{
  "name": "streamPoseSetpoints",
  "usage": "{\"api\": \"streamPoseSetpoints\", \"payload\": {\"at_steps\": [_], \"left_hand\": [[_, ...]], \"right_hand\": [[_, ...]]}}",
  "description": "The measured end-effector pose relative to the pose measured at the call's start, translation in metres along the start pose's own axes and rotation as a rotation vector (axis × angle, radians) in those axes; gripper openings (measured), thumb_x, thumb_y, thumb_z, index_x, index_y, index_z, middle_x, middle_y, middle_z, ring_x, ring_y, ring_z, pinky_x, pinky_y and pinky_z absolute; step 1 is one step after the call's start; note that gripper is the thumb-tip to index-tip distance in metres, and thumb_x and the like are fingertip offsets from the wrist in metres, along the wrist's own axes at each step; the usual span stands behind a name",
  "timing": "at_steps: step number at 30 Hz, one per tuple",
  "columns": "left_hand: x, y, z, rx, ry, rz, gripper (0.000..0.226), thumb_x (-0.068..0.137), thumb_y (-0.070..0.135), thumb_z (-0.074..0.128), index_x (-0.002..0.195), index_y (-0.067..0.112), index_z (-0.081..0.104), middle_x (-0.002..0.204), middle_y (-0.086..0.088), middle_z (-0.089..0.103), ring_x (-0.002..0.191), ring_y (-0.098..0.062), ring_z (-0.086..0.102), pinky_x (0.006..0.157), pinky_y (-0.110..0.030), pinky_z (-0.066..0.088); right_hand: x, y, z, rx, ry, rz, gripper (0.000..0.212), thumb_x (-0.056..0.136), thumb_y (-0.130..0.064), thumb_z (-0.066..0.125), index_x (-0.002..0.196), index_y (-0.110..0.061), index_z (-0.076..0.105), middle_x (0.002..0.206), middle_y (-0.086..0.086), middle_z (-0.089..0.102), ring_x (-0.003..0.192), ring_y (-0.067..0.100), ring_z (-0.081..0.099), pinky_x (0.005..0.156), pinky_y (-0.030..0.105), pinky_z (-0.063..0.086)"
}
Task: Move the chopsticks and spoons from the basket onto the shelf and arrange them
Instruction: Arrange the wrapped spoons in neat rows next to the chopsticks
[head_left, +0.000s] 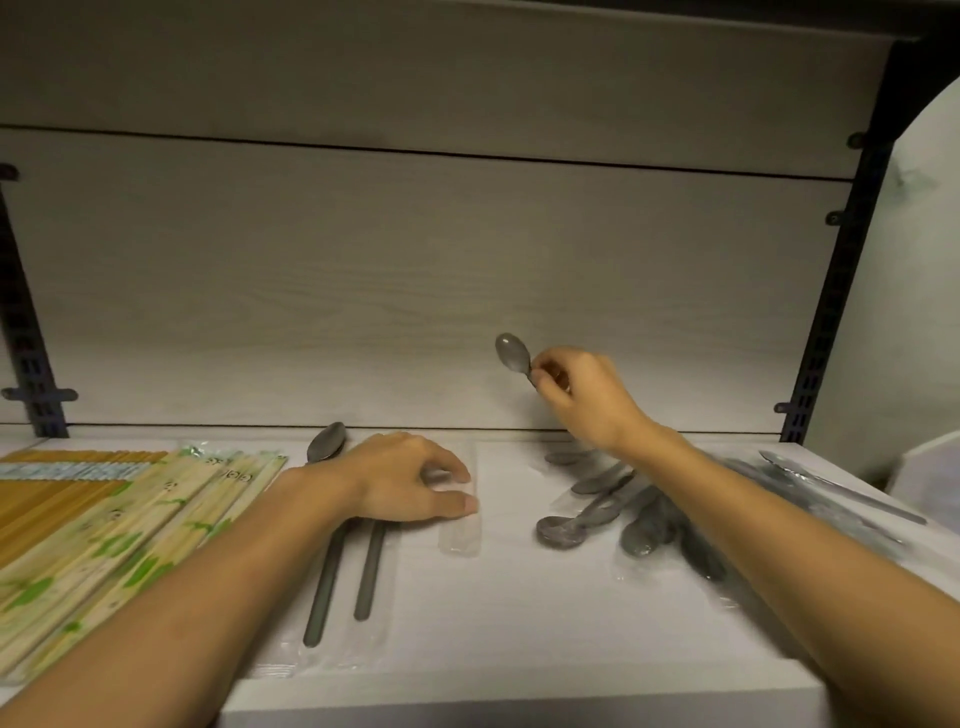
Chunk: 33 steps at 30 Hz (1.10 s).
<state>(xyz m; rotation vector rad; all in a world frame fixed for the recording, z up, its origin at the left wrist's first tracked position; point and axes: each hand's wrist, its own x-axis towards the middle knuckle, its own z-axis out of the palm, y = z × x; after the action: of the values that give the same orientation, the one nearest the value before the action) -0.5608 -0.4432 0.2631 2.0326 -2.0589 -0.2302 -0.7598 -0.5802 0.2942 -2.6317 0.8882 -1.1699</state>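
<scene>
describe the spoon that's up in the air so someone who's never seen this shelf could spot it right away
Start at the white shelf and find the heap of wrapped grey spoons right of centre. Just above it, the right hand pinches one spoon by its neck, bowl pointing up against the back panel. It is the only spoon lifted off the shelf; all others lie flat.

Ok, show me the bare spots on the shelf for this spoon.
Bare shelf lies between the two long-handled spoons and the spoon pile, towards the front edge. Chopstick packs crowd the left; wrapped cutlery crowds the right.
</scene>
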Motion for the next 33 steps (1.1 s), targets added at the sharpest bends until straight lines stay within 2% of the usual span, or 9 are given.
{"api": "streamPoseSetpoints", "payload": {"at_steps": [3,5,7,10,15,19,23,27,33], "left_hand": [[0.000,-0.006,-0.003,0.127,0.033,-0.038,0.053,0.076,0.072,0.052,0.121,0.044,0.058,0.125,0.018,0.060,0.118,-0.011,0.052,0.096,-0.027,0.040],[-0.001,-0.008,-0.008,0.136,0.039,-0.080,0.059,0.076,0.074,0.051,0.126,0.043,0.055,0.125,0.013,0.061,0.118,-0.015,0.054,0.095,-0.029,0.041],[-0.003,-0.011,-0.014,0.059,0.080,-0.118,0.061,0.077,0.072,0.052,0.129,0.040,0.054,0.129,0.007,0.060,0.120,-0.018,0.054,0.100,-0.033,0.042],[-0.007,-0.019,-0.025,0.104,0.172,-0.128,0.049,0.086,0.059,0.052,0.128,0.035,0.055,0.130,0.002,0.060,0.120,-0.021,0.053,0.101,-0.035,0.041],[-0.023,-0.031,-0.028,0.109,0.150,-0.132,0.039,0.089,0.055,0.051,0.119,0.032,0.060,0.124,0.002,0.061,0.109,-0.023,0.056,0.095,-0.039,0.046],[-0.027,-0.030,-0.025,0.042,0.182,-0.079,0.028,0.090,0.047,0.052,0.109,0.031,0.065,0.119,0.003,0.063,0.099,-0.017,0.056,0.090,-0.037,0.047],[-0.025,-0.027,-0.022,0.012,0.189,-0.065,0.023,0.091,0.041,0.054,0.107,0.030,0.066,0.118,0.004,0.063,0.096,-0.015,0.056,0.086,-0.032,0.047],[-0.026,-0.027,-0.021,0.019,0.203,-0.068,0.022,0.091,0.041,0.054,0.107,0.030,0.066,0.115,0.003,0.064,0.094,-0.016,0.056,0.085,-0.033,0.048],[-0.028,-0.024,-0.018,0.035,0.191,-0.044,0.026,0.091,0.043,0.055,0.111,0.031,0.065,0.116,0.007,0.065,0.097,-0.012,0.057,0.086,-0.031,0.047]], "right_hand": [[0.000,-0.026,-0.002,0.187,0.055,0.099,0.005,0.090,-0.019,0.056,0.094,-0.021,0.060,0.074,0.002,0.068,0.070,0.014,0.062,0.062,0.020,0.046],[-0.005,-0.043,0.004,0.338,-0.007,0.187,0.015,0.089,-0.012,0.058,0.100,-0.021,0.054,0.076,0.010,0.069,0.066,0.020,0.062,0.065,0.031,0.050],[-0.011,-0.057,0.014,0.415,-0.106,0.288,0.016,0.089,-0.007,0.055,0.092,-0.023,0.058,0.076,0.017,0.067,0.063,0.022,0.058,0.061,0.036,0.051],[-0.017,-0.072,0.030,0.409,-0.231,0.391,0.014,0.091,-0.014,0.057,0.083,-0.018,0.067,0.076,0.009,0.063,0.062,0.020,0.055,0.055,0.029,0.048],[-0.021,-0.079,0.049,0.307,-0.291,0.408,0.016,0.090,-0.025,0.061,0.088,-0.012,0.071,0.076,-0.001,0.062,0.070,0.015,0.057,0.064,0.025,0.046],[-0.029,-0.079,0.059,0.229,-0.303,0.338,0.011,0.087,-0.017,0.061,0.085,-0.022,0.070,0.085,-0.003,0.066,0.068,0.005,0.056,0.057,0.007,0.039],[-0.036,-0.075,0.061,0.142,-0.314,0.248,0.012,0.088,-0.020,0.062,0.091,-0.024,0.072,0.086,-0.004,0.067,0.069,0.002,0.055,0.055,0.003,0.036],[-0.038,-0.072,0.058,0.100,-0.299,0.205,0.009,0.090,-0.025,0.061,0.092,-0.024,0.070,0.083,-0.003,0.066,0.069,0.004,0.053,0.056,0.007,0.036],[-0.040,-0.074,0.032,-0.082,-0.250,0.126,0.030,0.090,-0.034,0.059,0.117,-0.021,0.062,0.101,-0.001,0.063,0.086,0.015,0.055,0.079,0.029,0.046]]}}
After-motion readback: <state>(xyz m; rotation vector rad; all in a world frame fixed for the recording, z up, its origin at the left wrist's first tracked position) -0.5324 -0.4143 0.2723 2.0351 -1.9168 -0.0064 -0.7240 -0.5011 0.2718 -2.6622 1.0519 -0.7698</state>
